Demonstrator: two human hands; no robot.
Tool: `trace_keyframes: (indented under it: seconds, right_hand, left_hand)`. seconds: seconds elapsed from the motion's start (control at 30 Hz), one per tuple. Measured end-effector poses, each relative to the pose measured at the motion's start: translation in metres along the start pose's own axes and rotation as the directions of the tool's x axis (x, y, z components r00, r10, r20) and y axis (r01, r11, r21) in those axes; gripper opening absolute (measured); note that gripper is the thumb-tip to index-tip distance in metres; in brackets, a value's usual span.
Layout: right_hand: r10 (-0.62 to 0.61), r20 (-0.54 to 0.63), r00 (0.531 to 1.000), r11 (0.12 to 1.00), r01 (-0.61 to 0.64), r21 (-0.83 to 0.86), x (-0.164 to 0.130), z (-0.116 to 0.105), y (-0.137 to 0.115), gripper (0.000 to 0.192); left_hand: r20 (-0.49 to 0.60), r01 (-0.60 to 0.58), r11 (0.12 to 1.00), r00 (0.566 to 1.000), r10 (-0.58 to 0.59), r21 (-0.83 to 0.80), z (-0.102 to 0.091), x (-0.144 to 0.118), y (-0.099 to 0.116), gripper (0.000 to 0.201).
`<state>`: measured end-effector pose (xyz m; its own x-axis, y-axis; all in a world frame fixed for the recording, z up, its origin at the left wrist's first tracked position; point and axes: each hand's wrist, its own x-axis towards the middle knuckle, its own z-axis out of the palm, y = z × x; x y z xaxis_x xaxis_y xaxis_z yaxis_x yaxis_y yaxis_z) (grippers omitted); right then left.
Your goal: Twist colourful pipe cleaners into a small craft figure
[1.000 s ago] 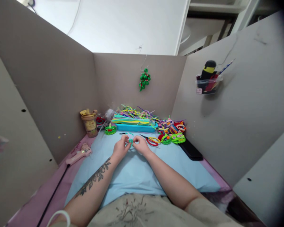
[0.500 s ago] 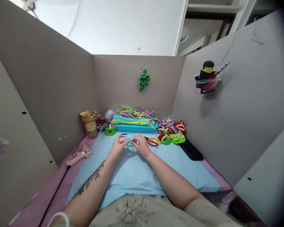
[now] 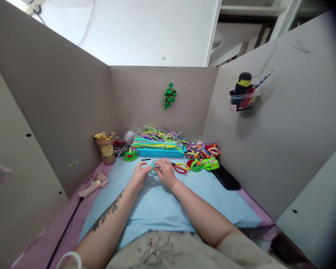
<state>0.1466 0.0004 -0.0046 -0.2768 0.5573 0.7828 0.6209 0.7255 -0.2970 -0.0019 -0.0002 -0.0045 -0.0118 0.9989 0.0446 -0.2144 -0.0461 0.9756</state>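
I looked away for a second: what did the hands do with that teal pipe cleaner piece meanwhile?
Both hands slid slightly away from the body, toward the blue tray. The left hand and right hand closed in together, keeping hold of the small teal pipe cleaner piece throughout. The red-handled scissors, pink glue gun and tan cup stayed put.

left hand point(image 3: 139, 175), right hand point(image 3: 165, 171), pinching teal pipe cleaner point(image 3: 154, 168)

Teal pipe cleaner point(image 3: 153, 169), pale blue mat point(image 3: 162, 205), turquoise tray point(image 3: 159, 152), red-and-yellow scissors point(image 3: 180, 167), pink glue gun point(image 3: 93, 184)
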Motion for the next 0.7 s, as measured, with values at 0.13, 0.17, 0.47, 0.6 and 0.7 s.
trace_keyframes:
  seconds: [0.13, 0.17, 0.47, 0.6, 0.7]
  right_hand:
    - [-0.059, 0.007, 0.998, 0.998, 0.059, 0.016, -0.0005, -0.0006, -0.0020, 0.021]
    - [-0.060, 0.009, 0.998, 0.998, 0.060, 0.009, -0.0006, -0.0004, -0.0018, 0.020]
    - [-0.057, 0.029, 0.998, 0.997, 0.058, -0.052, 0.0003, 0.0009, 0.0008, 0.020]
    - [-0.097, 0.068, 0.993, 0.992, 0.102, -0.070, 0.0003, 0.0013, 0.0014, 0.026]
    - [-0.102, 0.092, 0.991, 0.992, 0.108, -0.065, 0.0006, 0.0020, 0.0017, 0.027]
  left_hand:
    - [0.003, 0.038, 0.998, 0.999, -0.037, -0.044, 0.0002, -0.0010, 0.0022, 0.054]
    - [0.002, 0.041, 0.998, 0.999, -0.041, -0.047, 0.0003, -0.0012, 0.0028, 0.054]
    - [-0.046, 0.021, 1.000, 0.999, -0.021, -0.004, 0.0014, -0.0009, 0.0035, 0.054]
    - [-0.046, 0.068, 0.997, 0.996, -0.070, -0.044, -0.0004, 0.0006, 0.0019, 0.055]
    - [-0.013, 0.114, 0.991, 0.993, -0.115, -0.076, -0.0007, 0.0008, 0.0019, 0.056]
